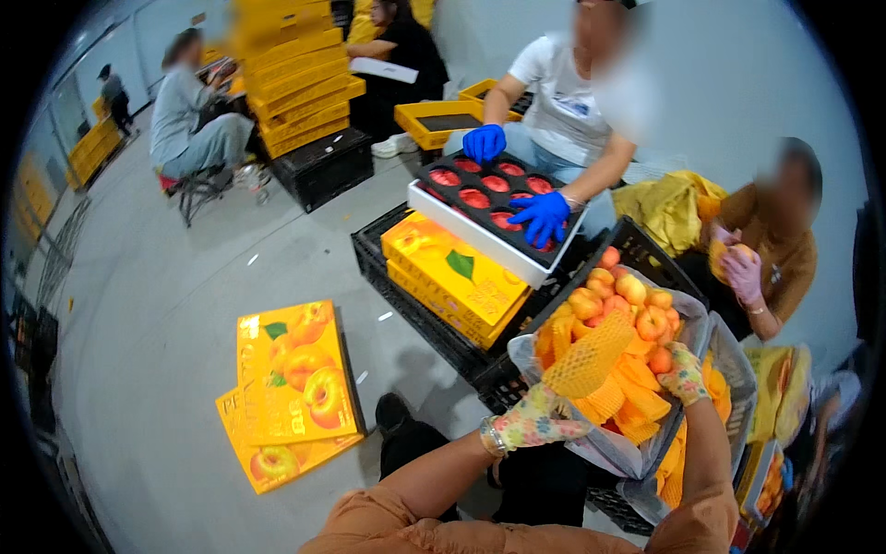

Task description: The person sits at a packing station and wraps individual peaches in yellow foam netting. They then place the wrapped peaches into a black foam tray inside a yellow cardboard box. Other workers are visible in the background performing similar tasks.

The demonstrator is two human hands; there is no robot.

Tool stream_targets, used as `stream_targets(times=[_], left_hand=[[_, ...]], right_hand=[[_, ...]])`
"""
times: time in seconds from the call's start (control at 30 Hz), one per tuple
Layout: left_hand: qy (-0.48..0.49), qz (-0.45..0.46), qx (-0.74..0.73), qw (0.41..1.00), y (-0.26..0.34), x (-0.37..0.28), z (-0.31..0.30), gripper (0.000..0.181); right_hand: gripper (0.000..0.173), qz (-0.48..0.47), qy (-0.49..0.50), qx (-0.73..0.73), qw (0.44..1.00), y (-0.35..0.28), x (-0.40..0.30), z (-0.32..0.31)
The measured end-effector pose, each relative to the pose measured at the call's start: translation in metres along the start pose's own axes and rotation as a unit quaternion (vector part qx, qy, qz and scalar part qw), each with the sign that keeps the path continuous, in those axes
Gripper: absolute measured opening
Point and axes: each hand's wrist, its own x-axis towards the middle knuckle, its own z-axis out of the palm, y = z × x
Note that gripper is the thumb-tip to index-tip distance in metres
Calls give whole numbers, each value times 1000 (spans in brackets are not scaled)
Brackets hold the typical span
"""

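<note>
A floral-patterned glove covers my left hand (536,424), which holds a yellow foam net sleeve (588,356) upright over a lined black crate. My right hand (684,375), in a matching glove, is at the right side of the pile. Its thumb and fingers are around an orange-red peach (660,360). More flat peaches (630,289) are heaped toward the far end of the crate. Loose orange foam net sleeves (626,398) cover its near end, between my hands. A translucent plastic liner (609,453) hangs over the near rim.
Across from me, a person in blue gloves (543,216) touches a black fruit tray (495,181) in a white box. Closed yellow boxes (460,266) sit under it. Two yellow lids (297,381) lie on the floor. At right, a person's pink-gloved hands (740,270) hold a sleeved fruit.
</note>
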Motion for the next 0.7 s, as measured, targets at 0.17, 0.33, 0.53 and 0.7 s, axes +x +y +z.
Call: stream_targets(times=[0.17, 0.33, 0.53, 0.7], left_hand=[[46, -66, 184, 980, -3, -12, 5, 68], [35, 153, 379, 912, -14, -9, 7, 69], [9, 134, 335, 933, -16, -13, 13, 74], [35, 39, 53, 997, -9, -13, 16, 77]], right_hand=[[57, 113, 169, 234, 951, -62, -19, -22], [76, 3, 4, 641, 768, -148, -96, -13], [90, 55, -17, 726, 686, -170, -111, 19], [69, -7, -12, 686, 727, -150, -112, 18]])
